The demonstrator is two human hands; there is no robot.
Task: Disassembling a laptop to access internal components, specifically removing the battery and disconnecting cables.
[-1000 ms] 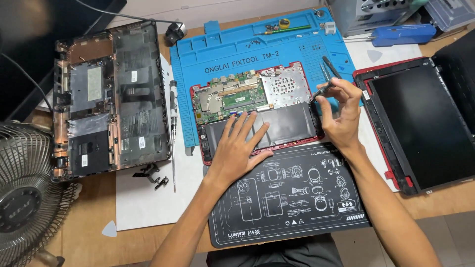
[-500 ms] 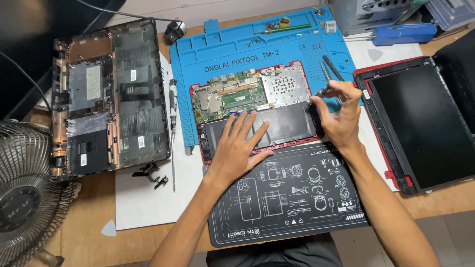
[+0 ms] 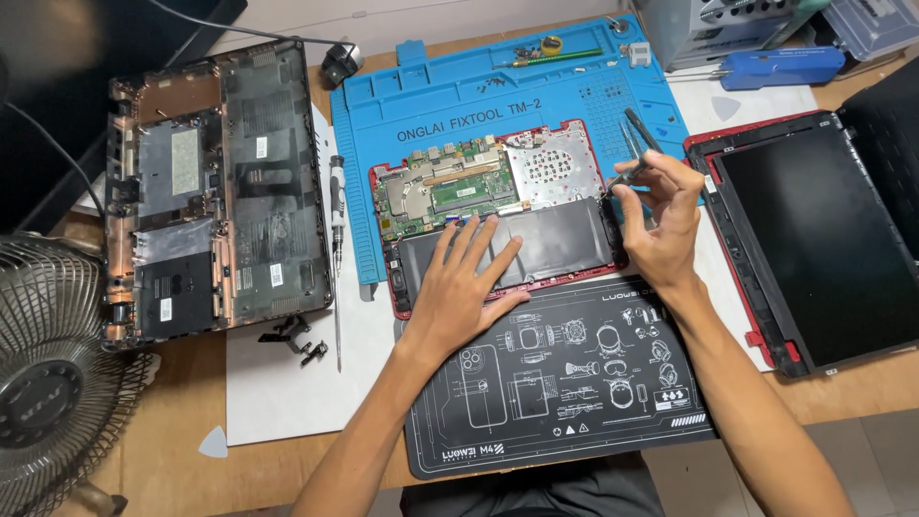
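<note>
Your left hand lies flat and open, fingers spread, pressing on the dark battery in the lower half of the opened laptop base; it grips nothing. Your right hand is raised at the base's right edge, thumb and fingertips pinched shut on a pair of dark tweezers (the tips point down toward the battery's right end, though what they touch is too small to tell). The red-rimmed base sits across the blue repair mat and overlaps the black mat nearer you. Its green circuit board lies just above the battery. On your left, well apart, the bottom cover rests on the surface beside a fan, with a slim screwdriver between cover and blue mat. On your right lies the screen panel.
</note>
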